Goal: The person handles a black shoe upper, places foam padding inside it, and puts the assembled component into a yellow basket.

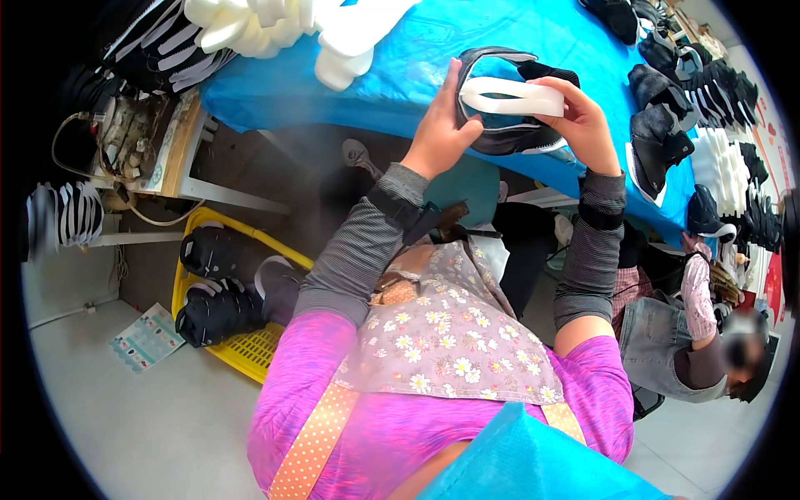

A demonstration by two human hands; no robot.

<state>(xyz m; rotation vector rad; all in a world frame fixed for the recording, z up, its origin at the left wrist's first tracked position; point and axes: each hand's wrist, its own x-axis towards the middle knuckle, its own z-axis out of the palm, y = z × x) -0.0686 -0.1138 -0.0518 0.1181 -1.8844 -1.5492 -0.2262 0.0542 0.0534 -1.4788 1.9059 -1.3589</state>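
Observation:
Over the near edge of the blue-covered table (pixel 392 92), I hold up a dark shoe (pixel 498 143) with its opening toward me. My left hand (pixel 443 129) grips the shoe's left side, thumb at the near rim and fingers on the outside. A white foam insert (pixel 521 104), folded into a narrow loop, sits in the shoe's opening. At its right end, my right hand (pixel 583 121) closes on the insert, with fingers also near the shoe's edge. What the insert touches deep inside the shoe is hidden.
White foam inserts (pixel 346 54) are piled at the table's far left. Dark shoes (pixel 654 146) and more white inserts (pixel 721 167) line the right side. A yellow basket (pixel 250 354) with dark shoes stands on the floor at left. Another person (pixel 692 342) sits at right.

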